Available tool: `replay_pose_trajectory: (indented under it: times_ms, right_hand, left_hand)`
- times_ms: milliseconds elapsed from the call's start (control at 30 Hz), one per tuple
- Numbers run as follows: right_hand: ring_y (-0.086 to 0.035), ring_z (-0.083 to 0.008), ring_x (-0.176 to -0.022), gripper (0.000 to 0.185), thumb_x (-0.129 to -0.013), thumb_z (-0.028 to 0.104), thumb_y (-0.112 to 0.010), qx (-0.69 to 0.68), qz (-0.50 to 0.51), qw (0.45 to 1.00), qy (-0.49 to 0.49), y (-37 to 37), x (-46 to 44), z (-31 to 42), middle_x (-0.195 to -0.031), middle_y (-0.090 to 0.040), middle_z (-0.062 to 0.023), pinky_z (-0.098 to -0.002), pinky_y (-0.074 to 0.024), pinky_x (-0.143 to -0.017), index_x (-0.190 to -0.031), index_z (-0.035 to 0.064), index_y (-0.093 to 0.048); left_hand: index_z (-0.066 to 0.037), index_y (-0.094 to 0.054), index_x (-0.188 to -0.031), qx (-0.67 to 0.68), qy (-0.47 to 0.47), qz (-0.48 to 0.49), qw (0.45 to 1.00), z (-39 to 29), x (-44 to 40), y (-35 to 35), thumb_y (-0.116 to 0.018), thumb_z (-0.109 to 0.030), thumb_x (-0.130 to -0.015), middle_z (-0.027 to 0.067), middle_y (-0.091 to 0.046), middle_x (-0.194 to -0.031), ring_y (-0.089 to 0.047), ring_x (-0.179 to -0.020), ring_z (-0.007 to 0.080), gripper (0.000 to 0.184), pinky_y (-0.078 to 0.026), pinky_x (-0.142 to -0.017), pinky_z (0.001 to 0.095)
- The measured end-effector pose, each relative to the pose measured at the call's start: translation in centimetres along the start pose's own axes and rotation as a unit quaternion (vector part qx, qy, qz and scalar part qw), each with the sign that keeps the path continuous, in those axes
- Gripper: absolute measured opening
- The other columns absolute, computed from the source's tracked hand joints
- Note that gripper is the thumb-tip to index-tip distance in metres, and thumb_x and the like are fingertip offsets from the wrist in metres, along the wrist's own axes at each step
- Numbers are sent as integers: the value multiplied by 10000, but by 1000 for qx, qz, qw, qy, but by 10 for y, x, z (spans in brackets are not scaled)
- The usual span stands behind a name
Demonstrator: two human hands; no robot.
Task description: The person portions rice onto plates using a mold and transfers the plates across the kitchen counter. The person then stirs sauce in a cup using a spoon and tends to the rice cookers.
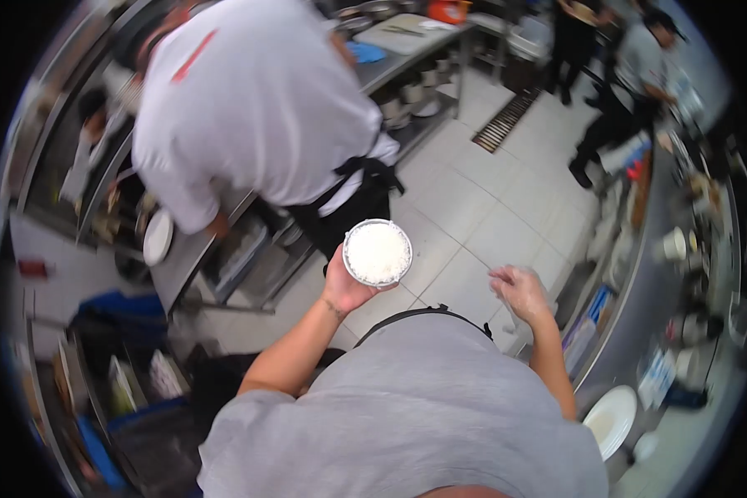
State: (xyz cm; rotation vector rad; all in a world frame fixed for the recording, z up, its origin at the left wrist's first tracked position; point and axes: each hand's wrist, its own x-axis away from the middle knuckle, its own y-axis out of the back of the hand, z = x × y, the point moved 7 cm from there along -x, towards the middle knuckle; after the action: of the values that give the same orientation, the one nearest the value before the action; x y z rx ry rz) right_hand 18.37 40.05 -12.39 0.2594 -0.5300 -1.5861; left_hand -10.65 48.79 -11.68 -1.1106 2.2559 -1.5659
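My left hand [352, 288] is wrapped round the lower left side of a small round bowl [346, 257], held in front of my body. White, grainy food [378, 252] fills it almost to the rim; its exact kind is not clear from here. Out to the right, my right hand [519, 292] hangs in the air with its fingers loosely bent and apart, holding nothing. Something thin and whitish covers it, perhaps a clear glove. A metal counter [639, 286] is the nearest thing to that hand.
A co-worker in a white shirt [257, 100] bends over a counter close ahead on the left. Another person [635, 83] stands at the far right. A floor drain grate [506, 120] lies ahead. White plates [612, 422] sit low on the right; bins [133, 373] stand left.
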Motion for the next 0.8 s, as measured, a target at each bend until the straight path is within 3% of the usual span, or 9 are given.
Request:
replay_pose_trajectory:
  times_ms: [100, 233, 333, 467, 600, 733, 800]
  right_hand:
    - [-620, -166, -767, 279, -819, 168, -605, -83, 16, 995, -54, -5, -9, -60, -864, -660, -115, -293, -501, -683, -1020, -25, -624]
    - [-598, -148, -679, 280, -834, 153, -594, -87, 36, 989, -116, -13, -19, -78, -821, -627, -84, -273, -494, -593, -1040, -36, -603]
    - [-578, -142, -613, 272, -837, 144, -590, -93, 44, 979, -177, -22, -25, -95, -786, -614, -74, -264, -478, -554, -1044, -33, -595]
    - [-559, -138, -555, 263, -840, 142, -584, -108, 46, 970, -214, -36, -35, -88, -741, -604, -64, -254, -457, -518, -1040, -28, -589]
    - [-569, -137, -559, 249, -839, 140, -571, -71, 45, 974, -212, -33, -48, -82, -726, -608, -66, -256, -455, -509, -1025, -23, -596]
    - [-576, -136, -566, 242, -838, 134, -560, -41, 37, 972, -227, -26, -55, -89, -724, -611, -69, -256, -457, -507, -1023, -15, -601]
    - [-576, -135, -567, 243, -837, 130, -559, -26, 36, 971, -236, -25, -58, -88, -725, -612, -71, -257, -460, -509, -1028, -14, -602]
  left_hand:
    - [-193, -483, -1282, 36, -41, -24, 998, -5, 19, 63, -331, -564, -863, 88, -470, -1335, -475, -1175, 335, 580, -401, -897, 541]
    - [-176, -477, -1286, 165, -125, -172, 963, -22, 72, 178, -370, -487, -849, 115, -458, -1339, -437, -1196, 371, 546, -396, -899, 517]
    - [-173, -471, -1280, 197, -271, -247, 909, -58, 116, 266, -345, -515, -839, 115, -428, -1357, -397, -1232, 359, 572, -384, -921, 537]
    - [-132, -425, -1303, 233, -437, -243, 834, -147, 174, 313, -330, -459, -858, 146, -401, -1366, -368, -1240, 410, 561, -341, -957, 614]
    - [-122, -392, -1326, 215, -551, -262, 762, -222, 208, 318, -317, -443, -862, 141, -378, -1386, -352, -1250, 432, 570, -312, -958, 665]
    - [-152, -377, -1341, 204, -599, -239, 736, -288, 218, 340, -302, -418, -881, 116, -353, -1413, -322, -1281, 413, 536, -293, -960, 682]
    - [-158, -336, -1363, 162, -633, -250, 715, -330, 223, 354, -256, -474, -905, 114, -326, -1428, -295, -1303, 394, 562, -281, -973, 681]
